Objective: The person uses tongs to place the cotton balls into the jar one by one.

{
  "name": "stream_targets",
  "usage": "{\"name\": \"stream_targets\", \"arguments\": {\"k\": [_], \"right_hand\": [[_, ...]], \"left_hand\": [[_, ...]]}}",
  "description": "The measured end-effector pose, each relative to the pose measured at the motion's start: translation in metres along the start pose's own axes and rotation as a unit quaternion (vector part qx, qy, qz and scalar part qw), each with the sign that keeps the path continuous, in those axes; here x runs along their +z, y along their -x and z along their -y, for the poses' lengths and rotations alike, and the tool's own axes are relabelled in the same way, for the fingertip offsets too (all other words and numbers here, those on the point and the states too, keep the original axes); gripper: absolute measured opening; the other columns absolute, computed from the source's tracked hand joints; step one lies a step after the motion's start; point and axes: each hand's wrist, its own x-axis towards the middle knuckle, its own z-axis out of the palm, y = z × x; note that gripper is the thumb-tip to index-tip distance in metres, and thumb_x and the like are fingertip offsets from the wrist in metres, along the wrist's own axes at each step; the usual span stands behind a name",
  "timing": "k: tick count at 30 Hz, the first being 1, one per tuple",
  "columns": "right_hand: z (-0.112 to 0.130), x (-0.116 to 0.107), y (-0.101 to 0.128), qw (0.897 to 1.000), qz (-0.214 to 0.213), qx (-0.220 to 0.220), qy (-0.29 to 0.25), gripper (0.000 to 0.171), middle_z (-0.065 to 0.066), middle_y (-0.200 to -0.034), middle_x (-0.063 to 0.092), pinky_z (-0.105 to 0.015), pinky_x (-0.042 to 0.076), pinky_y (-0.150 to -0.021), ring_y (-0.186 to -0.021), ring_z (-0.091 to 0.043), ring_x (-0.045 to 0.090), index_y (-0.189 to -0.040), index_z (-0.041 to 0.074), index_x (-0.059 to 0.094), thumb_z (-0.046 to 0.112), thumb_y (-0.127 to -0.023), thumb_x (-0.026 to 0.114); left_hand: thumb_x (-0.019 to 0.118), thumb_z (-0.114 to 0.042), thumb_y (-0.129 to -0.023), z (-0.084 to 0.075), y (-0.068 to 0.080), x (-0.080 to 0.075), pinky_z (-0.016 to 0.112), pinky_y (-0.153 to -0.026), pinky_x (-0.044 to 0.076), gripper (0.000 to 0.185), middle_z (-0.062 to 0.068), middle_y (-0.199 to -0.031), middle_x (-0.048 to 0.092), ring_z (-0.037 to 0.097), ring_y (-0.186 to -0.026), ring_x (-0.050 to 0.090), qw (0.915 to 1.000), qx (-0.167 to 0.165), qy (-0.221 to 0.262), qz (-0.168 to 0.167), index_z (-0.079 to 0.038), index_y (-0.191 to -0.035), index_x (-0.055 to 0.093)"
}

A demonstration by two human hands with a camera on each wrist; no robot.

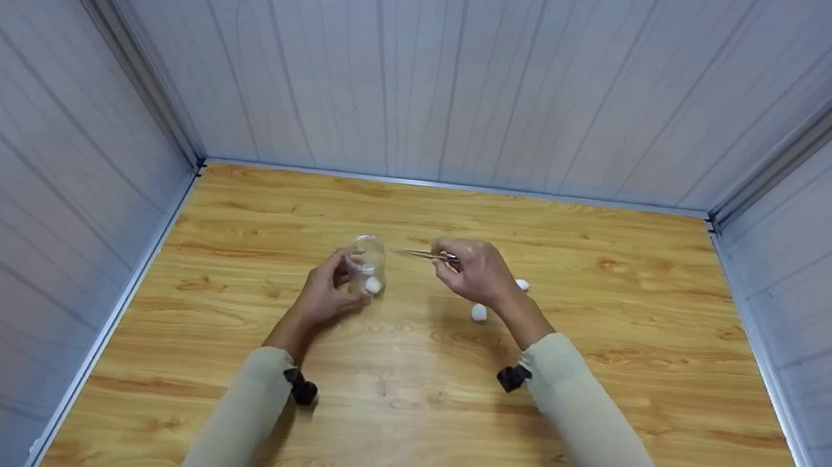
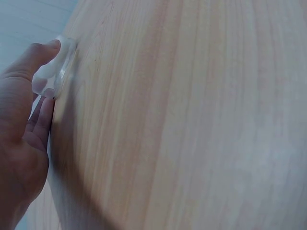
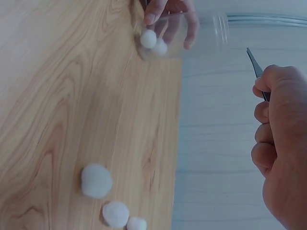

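Left hand [image 1: 324, 292]: fingers and thumb curved round the side of the cup, gripping it; some of the fingers show through its wall.
Cup [image 1: 366, 261]: clear, colourless, smooth and see-through, roughly a cylinder, with shiny rings of light at the rim; it is upright at the counter [image 1: 383, 441], its mouth uppermost.
Balls in the cup [image 3: 148, 39]: two white, soft-looking ones side by side at the bottom (in the head view one stands out far more plainly than the other).
Tweezers [image 1: 414, 253]: slim and shiny, pointing left, the tips just beside the cup's rim and apart from it.
Right hand [image 1: 479, 273]: thumb and forefinger pinching the tweezers, the other fingers curled in towards the palm; a pale sleeve [image 1: 588, 414] covers the forearm.
Loose balls [image 3: 96, 180]: three white, matt, slightly uneven rounds on the counter, below and beside the right wrist; the right wrist view shows one big, one middling and one small, the latter two close together.
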Motion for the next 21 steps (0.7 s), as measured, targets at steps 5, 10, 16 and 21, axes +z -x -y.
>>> {"name": "stream_targets", "arguments": {"k": [5,10,16,21], "right_hand": [[-0.008,-0.005,0.010,1.000,-0.003,0.014,-0.003,0.012,-0.014,-0.098,0.084,-0.042,0.063,-0.064,-0.074,-0.025,0.074,-0.113,0.004,0.079,0.011,-0.106,0.071],[-0.018,-0.013,0.021,0.999,0.003,0.032,0.005,0.012,-0.014,-0.099,0.085,-0.040,0.062,-0.064,-0.073,-0.024,0.074,-0.112,0.005,0.079,0.012,-0.106,0.071],[-0.028,-0.022,0.031,0.999,0.011,0.050,0.013,0.012,-0.015,-0.093,0.083,-0.034,0.052,-0.061,-0.067,-0.023,0.066,-0.113,0.004,0.078,0.011,-0.106,0.072],[-0.037,-0.027,0.040,0.997,0.023,0.067,0.021,0.011,-0.015,-0.091,0.081,-0.033,0.052,-0.063,-0.069,-0.018,0.065,-0.113,0.005,0.078,0.012,-0.106,0.072]], "left_hand": [[0.096,-0.005,-0.085,0.010,-0.001,-0.001,0.045,-0.124,0.060,0.072,0.021,-0.142,0.071,0.034,-0.138,0.067,0.9996,0.027,0.006,-0.008,-0.008,-0.148,0.062],[0.094,-0.002,-0.087,0.004,-0.001,0.000,0.051,-0.128,0.056,0.075,0.022,-0.147,0.068,0.037,-0.142,0.065,1.0000,0.009,-0.002,0.003,-0.008,-0.153,0.059],[0.091,0.002,-0.089,-0.002,0.000,-0.002,0.053,-0.132,0.051,0.079,0.023,-0.153,0.065,0.039,-0.148,0.061,0.9998,-0.015,-0.007,0.010,-0.007,-0.158,0.055],[0.092,0.003,-0.088,-0.003,0.000,-0.002,0.052,-0.133,0.051,0.078,0.021,-0.154,0.065,0.038,-0.149,0.061,0.9998,-0.019,-0.003,0.008,-0.008,-0.157,0.056]]}}
